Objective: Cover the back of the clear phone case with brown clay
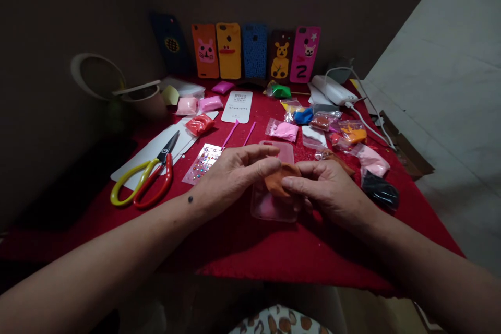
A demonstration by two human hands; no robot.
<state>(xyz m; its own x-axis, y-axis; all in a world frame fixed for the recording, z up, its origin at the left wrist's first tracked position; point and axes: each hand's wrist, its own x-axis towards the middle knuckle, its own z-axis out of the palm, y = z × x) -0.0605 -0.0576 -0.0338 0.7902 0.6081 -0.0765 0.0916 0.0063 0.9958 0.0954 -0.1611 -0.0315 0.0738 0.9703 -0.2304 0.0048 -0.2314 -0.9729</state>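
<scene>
A flattened piece of orange-brown modelling clay [277, 182] is held up between my two hands. My right hand [326, 188] pinches its right side, thumb in front and fingers behind. My left hand [242, 167] has its thumb on the clay's upper left edge, with the fingers stretched out behind it. Under the clay, a clear phone case [256, 209] lies on the red cloth, partly hidden by my hands. Just behind my right hand is a bag of brown clay [340, 160]. Left of my left hand lies a sheet of coloured gem stickers [203, 163].
Scissors [158, 167] with yellow and red handles lie at left on white card. Several decorated phone cases [229, 52] stand along the back. Bags of coloured clay [285, 130] spread across the right side, near a white power strip [332, 90] with cables. Two pink tools [230, 133] lie in the middle.
</scene>
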